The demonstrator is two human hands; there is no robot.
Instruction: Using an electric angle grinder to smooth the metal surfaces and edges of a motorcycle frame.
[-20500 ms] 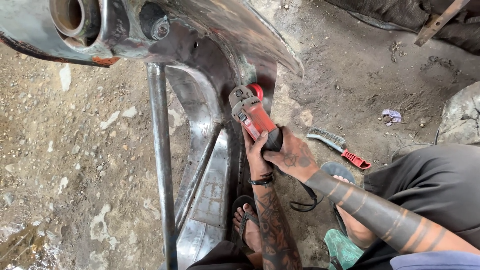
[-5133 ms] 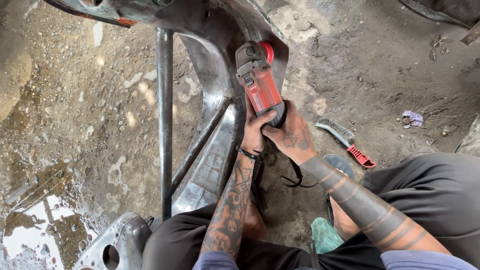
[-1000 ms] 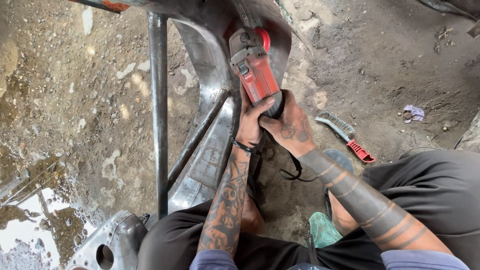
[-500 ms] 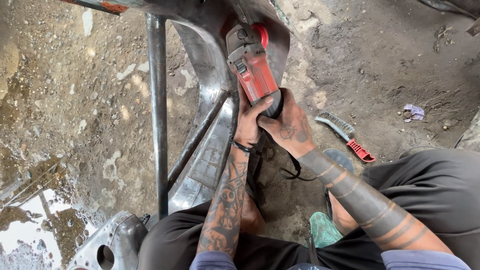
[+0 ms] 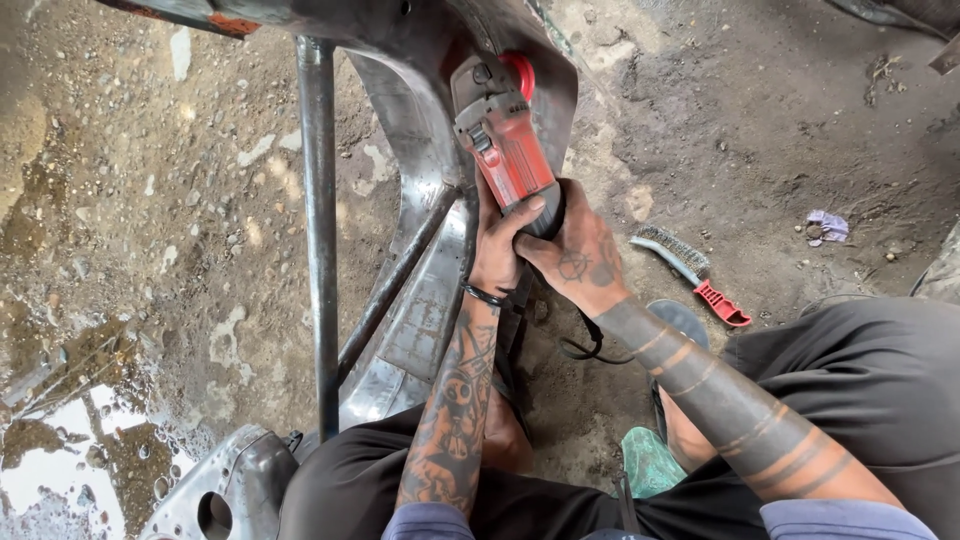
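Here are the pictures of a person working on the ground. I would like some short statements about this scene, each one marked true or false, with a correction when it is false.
1. Both hands grip the red angle grinder. True: left hand, right hand.
2. A wire brush with a red handle lies on the ground to the right of the hands. True.
3. The grinder is held against a wooden plank. False: it is at a curved metal panel.
4. The left wrist is bare. False: it wears a dark band.
5. The ground is dry everywhere. False: a puddle lies at the lower left.
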